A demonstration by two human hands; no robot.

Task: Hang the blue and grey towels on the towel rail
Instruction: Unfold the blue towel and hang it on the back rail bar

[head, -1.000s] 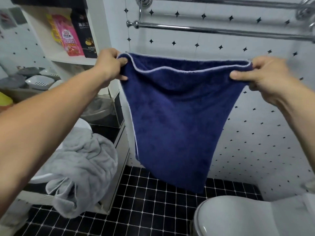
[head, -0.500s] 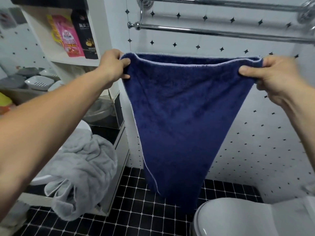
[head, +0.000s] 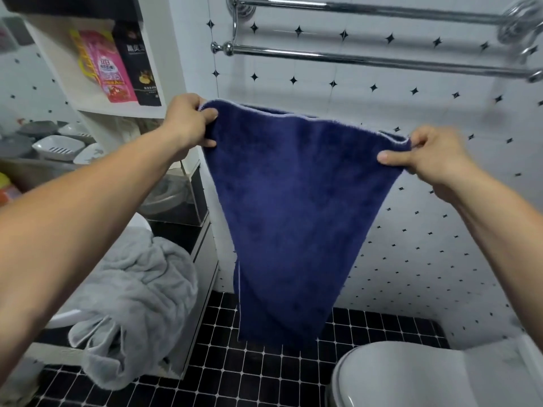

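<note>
Left grip (head: 188, 121) and right grip (head: 429, 154) each pinch a top corner of the blue towel (head: 293, 215), held below the rail (head: 367, 58) at twelve o'clock, so a slack pinch while lifting could drop it, with the grey towel (head: 132, 289) heaped at eight o'clock.

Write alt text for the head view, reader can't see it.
A left hand and right hand grip the top corners of a blue towel, holding it spread below a chrome towel rail on the tiled wall. A grey towel lies crumpled at lower left; a white toilet sits lower right.
</note>
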